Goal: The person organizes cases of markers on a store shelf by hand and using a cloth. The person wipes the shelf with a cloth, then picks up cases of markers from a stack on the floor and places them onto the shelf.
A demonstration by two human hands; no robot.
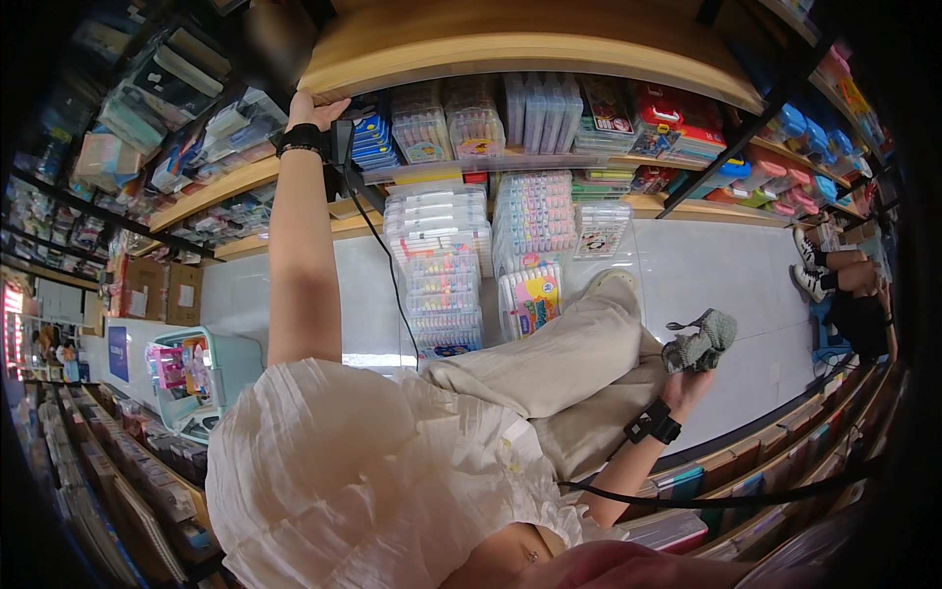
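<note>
Raised at the far shelf, my left hand (316, 114) touches the corner of the upper wooden shelf (530, 55); part of its fingers is hidden, so I cannot tell its grip. Down at the right, my right hand (688, 386) holds a crumpled grey-green cloth (703, 342). Clear cases of coloured markers (441, 294) are stacked on the tiled floor before my legs. Beside them stands another marker stack (533, 213), with a yellow-and-pink marker pack (533, 298) leaning at its front. Blue flat packs (372, 132) fill the shelf near my left hand.
The lower shelf holds clear marker boxes (419, 121) and a red case (659, 110). A mint-green bin (239, 364) with packaged goods and cardboard boxes (147, 291) stand left. Bookshelves (743, 456) run behind me. Another person (857, 309) sits at the right. A black cable (379, 243) hangs from my left wrist.
</note>
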